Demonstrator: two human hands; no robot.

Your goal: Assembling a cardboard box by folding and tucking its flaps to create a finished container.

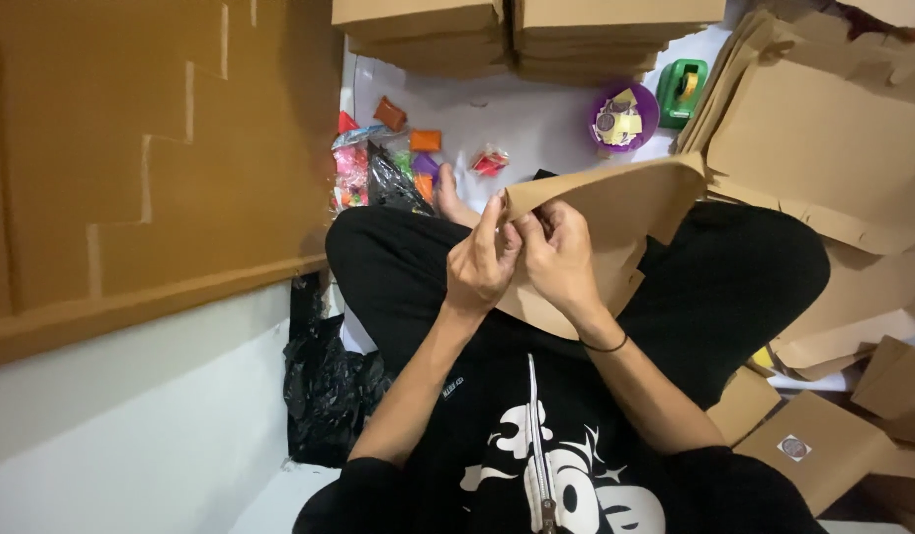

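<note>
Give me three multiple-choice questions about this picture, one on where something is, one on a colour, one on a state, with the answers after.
1. Where does the green tape dispenser stand?
A. right beside the purple bowl
B. on the person's lap
C. on the black bag

2. What colour is the cardboard sheet that both hands hold?
A. white
B. brown
C. blue

3. How do the left hand and right hand stand on the sheet?
A. both flat on the floor
B. only one touches it
C. both pinch its edge, close together

Answers: 1 A, the dispenser sits next to the bowl at the top of the view. 2 B, the sheet is plain brown like the stacks around it. 3 C, the fingers of both hands close on the same edge above the lap.
</note>
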